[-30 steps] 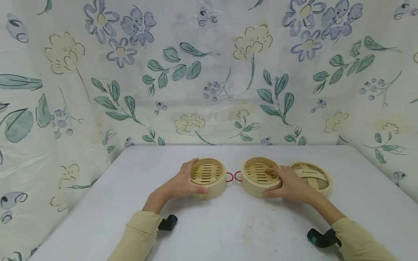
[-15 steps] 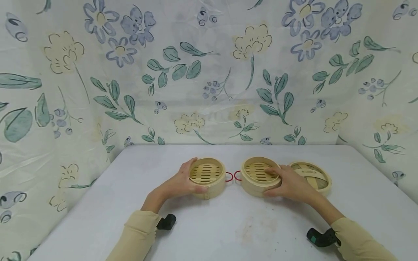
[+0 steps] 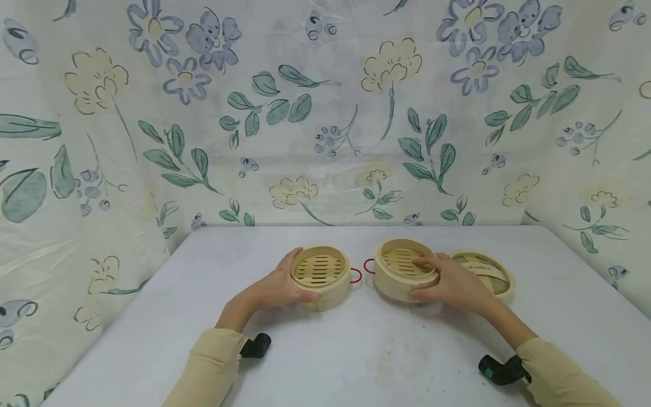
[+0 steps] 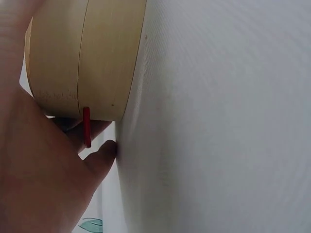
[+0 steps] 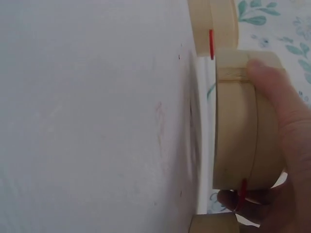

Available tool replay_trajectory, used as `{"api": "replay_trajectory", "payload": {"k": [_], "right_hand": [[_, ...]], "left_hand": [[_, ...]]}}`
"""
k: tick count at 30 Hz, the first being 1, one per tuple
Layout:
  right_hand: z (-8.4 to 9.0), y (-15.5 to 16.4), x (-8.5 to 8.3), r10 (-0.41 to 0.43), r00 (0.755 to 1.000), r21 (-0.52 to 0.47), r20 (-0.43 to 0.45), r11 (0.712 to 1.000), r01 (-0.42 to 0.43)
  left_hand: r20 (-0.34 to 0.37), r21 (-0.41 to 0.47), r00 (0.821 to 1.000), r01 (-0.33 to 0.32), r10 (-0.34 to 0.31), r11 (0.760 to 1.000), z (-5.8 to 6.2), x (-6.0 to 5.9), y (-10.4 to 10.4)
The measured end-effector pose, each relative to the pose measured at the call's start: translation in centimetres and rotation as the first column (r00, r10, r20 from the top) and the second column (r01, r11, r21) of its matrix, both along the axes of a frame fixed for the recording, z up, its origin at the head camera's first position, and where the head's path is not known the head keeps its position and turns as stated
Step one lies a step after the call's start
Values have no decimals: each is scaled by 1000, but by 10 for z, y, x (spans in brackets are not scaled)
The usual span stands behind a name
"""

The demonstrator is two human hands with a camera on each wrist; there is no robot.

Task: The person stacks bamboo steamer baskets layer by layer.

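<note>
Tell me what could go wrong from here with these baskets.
The right basket, held up by the right hand, might drop if the grip slips. Its red loop faces the one on the left basket, so they could catch. The lid sits close by that hand and may get knocked.

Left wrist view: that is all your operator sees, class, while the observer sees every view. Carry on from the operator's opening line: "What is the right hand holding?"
Observer: The right hand grips a second steamer.
Operator: Is it touching the table?
Observer: No; the right wrist view shows a gap between its base and the table.
Operator: Anything to the right of it?
Observer: Yes, a lid, partly hidden by the right hand in the head view.
</note>
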State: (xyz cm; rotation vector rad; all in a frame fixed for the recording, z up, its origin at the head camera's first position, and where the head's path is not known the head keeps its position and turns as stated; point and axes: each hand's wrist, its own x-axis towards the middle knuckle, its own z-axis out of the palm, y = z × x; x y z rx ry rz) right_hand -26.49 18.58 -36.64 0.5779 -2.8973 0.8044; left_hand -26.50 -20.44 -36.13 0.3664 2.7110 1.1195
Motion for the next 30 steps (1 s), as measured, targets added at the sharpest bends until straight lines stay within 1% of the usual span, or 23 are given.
{"api": "replay_trajectory", "payload": {"k": [3, 8, 12, 15, 21, 30], "right_hand": [[2, 1, 0, -2, 1000, -18, -6, 1000, 2], [5, 2, 1, -2, 1000, -45, -26, 999, 1], [7, 2, 2, -4, 999, -46, -46, 999, 2], [8, 2, 3, -3, 999, -40, -46, 999, 1], [11, 4, 3, -5, 998, -26, -58, 1000, 3], [18, 5, 4, -14, 998, -50, -65, 999, 11]], "left_hand": [[-12, 0, 1000, 0, 0, 1000, 0, 0, 0], [-54, 1, 999, -1, 1, 1000, -3, -1, -1], [-82, -8, 997, -10, 10, 1000, -4, -3, 0], [-93, -13, 996, -14, 13, 1000, -5, -4, 0], [-99, -17, 995, -24, 22, 1000, -5, -4, 3], [-97, -12, 994, -46, 45, 999, -5, -2, 7]]}}
